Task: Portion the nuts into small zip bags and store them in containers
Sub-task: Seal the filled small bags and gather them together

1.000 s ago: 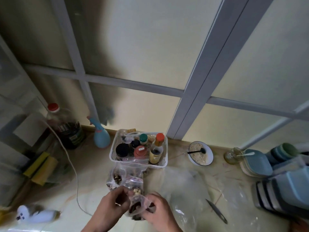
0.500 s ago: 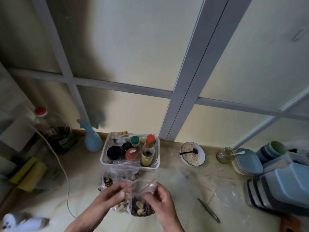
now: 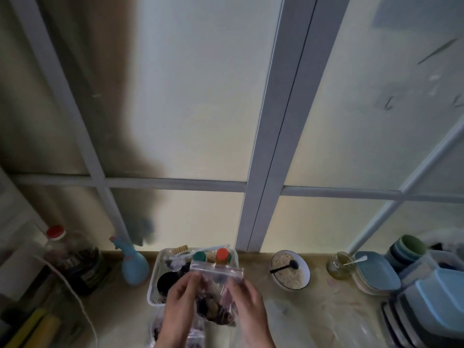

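Note:
A small clear zip bag [image 3: 216, 295] with a red seal strip along its top holds dark and pale nuts in its lower part. Both hands hold it upright above the counter. My left hand [image 3: 179, 301] grips its left side, fingers curled toward the top edge. On the bag's right side, my right hand [image 3: 247, 301] pinches it below the seal. Below my left hand, other filled bags [image 3: 160, 330] lie on the counter, mostly hidden.
A white basket [image 3: 153, 296] of jars and bottles stands just behind the bag. A bowl of oats with a black spoon [image 3: 291, 270] sits to the right, then a glass jar [image 3: 340, 266] and stacked blue plates and containers [image 3: 411, 282]. A blue spray bottle [image 3: 134, 268] and large dark bottle [image 3: 72, 262] stand left.
Both hands have raised the bag higher, up in front of the basket. The camera has tilted and moved closer.

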Motion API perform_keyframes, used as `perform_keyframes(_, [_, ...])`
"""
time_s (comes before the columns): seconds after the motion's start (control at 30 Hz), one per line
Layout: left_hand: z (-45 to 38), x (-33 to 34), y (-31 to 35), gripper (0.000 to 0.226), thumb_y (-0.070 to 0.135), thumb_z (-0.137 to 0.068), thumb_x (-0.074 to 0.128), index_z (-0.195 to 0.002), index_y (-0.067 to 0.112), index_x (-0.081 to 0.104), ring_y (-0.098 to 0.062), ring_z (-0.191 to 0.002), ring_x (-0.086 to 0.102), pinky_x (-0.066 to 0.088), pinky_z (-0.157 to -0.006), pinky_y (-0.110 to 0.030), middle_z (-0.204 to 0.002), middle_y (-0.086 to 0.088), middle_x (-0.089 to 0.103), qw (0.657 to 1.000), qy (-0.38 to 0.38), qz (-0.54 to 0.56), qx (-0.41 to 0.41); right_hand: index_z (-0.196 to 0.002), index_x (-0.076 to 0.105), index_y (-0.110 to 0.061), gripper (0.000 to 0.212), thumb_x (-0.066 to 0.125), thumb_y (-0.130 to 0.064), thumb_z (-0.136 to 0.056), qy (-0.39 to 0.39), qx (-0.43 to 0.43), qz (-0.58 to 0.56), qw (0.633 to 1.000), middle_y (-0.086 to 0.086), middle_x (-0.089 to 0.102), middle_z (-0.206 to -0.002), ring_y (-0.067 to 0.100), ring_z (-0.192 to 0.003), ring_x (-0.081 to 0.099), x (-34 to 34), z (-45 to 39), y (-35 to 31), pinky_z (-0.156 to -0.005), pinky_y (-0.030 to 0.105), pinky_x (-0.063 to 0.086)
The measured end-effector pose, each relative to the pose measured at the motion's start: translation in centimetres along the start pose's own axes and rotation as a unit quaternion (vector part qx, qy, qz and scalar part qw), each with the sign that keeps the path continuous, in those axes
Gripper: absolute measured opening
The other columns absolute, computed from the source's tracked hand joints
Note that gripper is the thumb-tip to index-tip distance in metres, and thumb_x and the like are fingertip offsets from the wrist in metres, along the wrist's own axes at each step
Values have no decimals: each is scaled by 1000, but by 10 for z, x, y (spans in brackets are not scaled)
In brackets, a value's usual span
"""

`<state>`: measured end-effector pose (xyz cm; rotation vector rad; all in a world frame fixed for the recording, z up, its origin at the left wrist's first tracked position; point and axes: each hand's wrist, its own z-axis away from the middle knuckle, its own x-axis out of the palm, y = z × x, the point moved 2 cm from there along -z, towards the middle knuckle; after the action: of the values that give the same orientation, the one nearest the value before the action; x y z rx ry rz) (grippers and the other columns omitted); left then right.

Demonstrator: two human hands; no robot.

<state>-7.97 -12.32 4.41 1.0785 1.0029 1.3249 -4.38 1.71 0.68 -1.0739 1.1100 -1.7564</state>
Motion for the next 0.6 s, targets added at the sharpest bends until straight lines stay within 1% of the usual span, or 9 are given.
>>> perform_keyframes(0.1, [1,9,5,33,22,-103,50,-81,9,72,-24,-79,64,49,-70,-26,-78,-8,73,999,0,25,26,-88,73,-12,24,71,-37,-88,32,-28,-6,999,8,59,-69,17,-64,53,2,1,-5,-65,28,42])
perform_keyframes(0.2, [5,8,-6,36,23,-104,50,-88,-1,71,-19,-77,66,49,-64,-10,-83,-18,71,999,14,35,31,-85,67,-4,26,70,-30,-89,78,-78,15,994,7,57,-66,17,-61,51,-1,5,-3,-59,24,41])
perform_keyframes(0.23, [6,8,-9,36,22,-104,50,-90,-3,71,-19,-79,65,49,-65,-9,-85,-20,70,999,14,42,32,-87,67,-4,23,69,-26,-92,84,-94,22,992,7,56,-65,18,-61,50,-2,8,-2,-58,23,41])
perform_keyframes(0.27, [7,8,-11,35,22,-104,50,-92,-3,71,-21,-82,65,51,-70,-13,-88,-21,70,998,7,49,30,-88,68,-5,18,68,-22,-95,86,-105,27,990,7,55,-66,18,-62,50,-4,11,0,-57,22,41])
perform_keyframes(0.33, [9,5,-17,33,21,-104,48,-94,1,72,-24,-87,65,52,-85,-29,-95,-23,70,998,-7,64,22,-90,67,-3,14,66,-14,-97,82,-113,35,990,6,54,-66,17,-61,48,-6,16,3,-55,21,40])
perform_keyframes(0.4, [10,2,-23,35,20,-103,46,-83,11,74,-23,-85,63,50,-90,-42,-86,-20,68,996,-17,84,2,-90,66,2,15,67,-12,-96,88,-108,49,989,5,54,-65,13,-58,47,-7,19,7,-53,21,39])
perform_keyframes(0.47, [10,-1,-27,41,19,-102,45,-72,22,72,-22,-80,60,47,-88,-45,-77,-10,65,994,-25,102,-19,-89,65,2,18,69,-14,-95,90,-111,64,988,4,52,-64,14,-58,45,-8,20,10,-52,22,38])
perform_keyframes(0.5, [10,-3,-29,40,19,-102,45,-73,22,72,-24,-81,59,46,-87,-45,-79,-9,66,993,-27,109,-30,-88,64,2,20,69,-15,-95,88,-116,69,987,5,51,-64,16,-59,44,-9,21,12,-52,23,37])
perform_keyframes(0.6, [14,-9,-39,32,22,-101,48,-86,11,74,-29,-87,61,49,-90,-49,-90,-22,68,994,-29,96,-40,-90,63,2,20,68,-16,-96,84,-124,77,986,8,50,-68,18,-61,44,-12,28,16,-54,26,40])
